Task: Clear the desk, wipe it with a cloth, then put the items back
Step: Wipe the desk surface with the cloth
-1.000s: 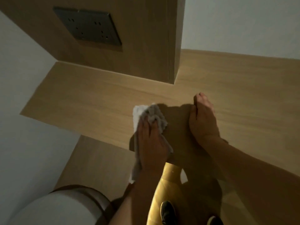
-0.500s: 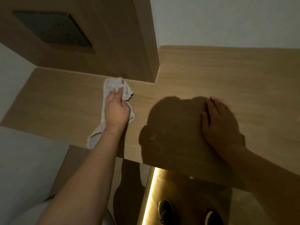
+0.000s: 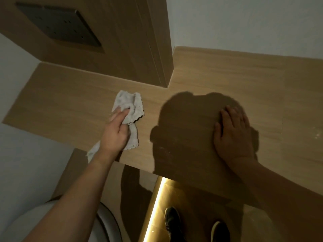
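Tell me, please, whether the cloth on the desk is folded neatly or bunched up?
Bunched up. The cloth lies crumpled in uneven folds under the left hand, with a loose tail trailing over the desk front edge.

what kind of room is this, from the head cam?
Probably a hotel room or bedroom with a built-in desk, though that is a guess. A light wood desk meets a matching wall panel holding a dark socket plate, and a glowing light strip runs below the desk edge.
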`<state>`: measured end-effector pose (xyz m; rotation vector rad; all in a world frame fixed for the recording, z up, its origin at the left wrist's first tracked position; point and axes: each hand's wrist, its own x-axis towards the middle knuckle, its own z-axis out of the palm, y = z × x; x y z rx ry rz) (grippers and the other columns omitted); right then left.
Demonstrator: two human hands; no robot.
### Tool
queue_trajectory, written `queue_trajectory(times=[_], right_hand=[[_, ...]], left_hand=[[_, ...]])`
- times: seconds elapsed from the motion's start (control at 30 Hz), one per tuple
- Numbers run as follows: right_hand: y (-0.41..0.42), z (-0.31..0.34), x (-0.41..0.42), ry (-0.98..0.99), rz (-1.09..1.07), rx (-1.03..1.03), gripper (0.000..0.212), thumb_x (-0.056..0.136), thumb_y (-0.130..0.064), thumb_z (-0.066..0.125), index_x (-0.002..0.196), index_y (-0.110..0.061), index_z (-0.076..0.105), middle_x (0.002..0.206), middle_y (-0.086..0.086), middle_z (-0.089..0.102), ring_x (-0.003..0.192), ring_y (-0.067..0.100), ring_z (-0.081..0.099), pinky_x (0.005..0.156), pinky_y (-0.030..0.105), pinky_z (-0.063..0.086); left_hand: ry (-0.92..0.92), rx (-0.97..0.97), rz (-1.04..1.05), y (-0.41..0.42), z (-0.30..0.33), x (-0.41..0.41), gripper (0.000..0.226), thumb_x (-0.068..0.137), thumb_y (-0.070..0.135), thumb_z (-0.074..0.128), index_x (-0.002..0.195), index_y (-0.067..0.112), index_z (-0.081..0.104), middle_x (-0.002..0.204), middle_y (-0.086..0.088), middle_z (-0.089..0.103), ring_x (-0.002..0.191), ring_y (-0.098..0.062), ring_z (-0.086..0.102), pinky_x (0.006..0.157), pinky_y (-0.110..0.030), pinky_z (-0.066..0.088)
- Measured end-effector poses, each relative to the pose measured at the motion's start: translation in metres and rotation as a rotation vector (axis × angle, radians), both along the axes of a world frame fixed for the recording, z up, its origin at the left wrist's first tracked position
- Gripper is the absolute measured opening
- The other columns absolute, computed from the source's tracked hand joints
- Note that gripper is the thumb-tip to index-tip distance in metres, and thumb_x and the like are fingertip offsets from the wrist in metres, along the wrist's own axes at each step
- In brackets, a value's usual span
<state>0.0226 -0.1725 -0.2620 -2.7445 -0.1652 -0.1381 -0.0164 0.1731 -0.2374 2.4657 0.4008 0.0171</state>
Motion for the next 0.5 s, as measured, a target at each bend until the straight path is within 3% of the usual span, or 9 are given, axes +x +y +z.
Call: queue_trajectory(times=[0.1, 0.17, 0.23, 0.33, 0.37, 0.43, 0.5], right_hand=[[-0.001, -0.001, 0.0, -0.001, 0.0, -0.003, 0.05, 0.098, -0.027, 0.042, 0.136, 0.002, 0.053, 0.145, 0.023, 0.047, 0.139, 0.037, 0.038, 0.12, 0.048, 0.021], [-0.002, -0.002, 0.0, 0.006, 0.006, -0.013, 0.05, 0.099, -0.029, 0.04, 0.137, 0.002, 0.052, 0.146, 0.022, 0.046, 0.139, 0.037, 0.038, 0.121, 0.047, 0.019], [-0.003, -0.004, 0.0, 0.007, 0.007, -0.025, 0.051, 0.1, -0.03, 0.04, 0.138, 0.001, 0.051, 0.147, 0.022, 0.045, 0.14, 0.036, 0.037, 0.121, 0.046, 0.017], [-0.004, -0.002, 0.0, 0.022, 0.02, -0.01, 0.05, 0.101, -0.028, 0.039, 0.14, 0.0, 0.05, 0.149, 0.021, 0.044, 0.141, 0.034, 0.037, 0.121, 0.046, 0.017], [-0.005, 0.0, 0.0, 0.035, 0.018, 0.016, 0.048, 0.102, -0.026, 0.039, 0.141, -0.001, 0.049, 0.15, 0.02, 0.043, 0.14, 0.034, 0.036, 0.121, 0.045, 0.017], [-0.008, 0.003, -0.001, 0.072, -0.01, 0.075, 0.043, 0.104, -0.022, 0.04, 0.143, -0.004, 0.047, 0.151, 0.017, 0.043, 0.14, 0.031, 0.037, 0.121, 0.041, 0.018], [-0.015, 0.007, 0.002, 0.111, -0.017, 0.151, 0.043, 0.105, -0.021, 0.041, 0.145, -0.007, 0.046, 0.151, 0.014, 0.044, 0.139, 0.03, 0.038, 0.119, 0.039, 0.021]], left_hand=[[-0.002, -0.063, 0.044, -0.052, -0.006, -0.014, 0.046, 0.097, 0.017, 0.047, 0.142, 0.024, 0.055, 0.157, -0.005, 0.04, 0.148, -0.019, 0.03, 0.122, -0.041, 0.023], [-0.064, -0.124, 0.014, -0.102, -0.004, -0.032, 0.043, 0.095, 0.016, 0.046, 0.134, 0.016, 0.062, 0.151, -0.01, 0.048, 0.144, -0.026, 0.039, 0.122, -0.042, 0.026], [-0.214, -0.134, -0.173, -0.161, -0.003, -0.058, 0.043, 0.09, 0.013, 0.042, 0.12, 0.003, 0.071, 0.139, -0.016, 0.059, 0.137, -0.031, 0.049, 0.119, -0.047, 0.031], [-0.21, -0.214, -0.374, -0.205, 0.001, -0.089, 0.042, 0.089, 0.006, 0.041, 0.119, 0.001, 0.071, 0.135, -0.014, 0.061, 0.132, -0.026, 0.054, 0.115, -0.045, 0.038], [-0.198, -0.252, -0.334, -0.198, -0.001, -0.086, 0.041, 0.088, 0.001, 0.044, 0.119, 0.001, 0.07, 0.131, -0.014, 0.063, 0.128, -0.025, 0.056, 0.112, -0.041, 0.042], [-0.121, -0.339, -0.034, -0.164, 0.009, -0.06, 0.039, 0.092, -0.005, 0.046, 0.123, 0.003, 0.067, 0.128, -0.013, 0.064, 0.123, -0.018, 0.058, 0.099, -0.02, 0.047], [-0.136, -0.345, 0.111, -0.115, 0.022, -0.016, 0.04, 0.099, 0.004, 0.047, 0.13, 0.022, 0.062, 0.133, -0.001, 0.058, 0.12, 0.001, 0.057, 0.089, -0.008, 0.044]])
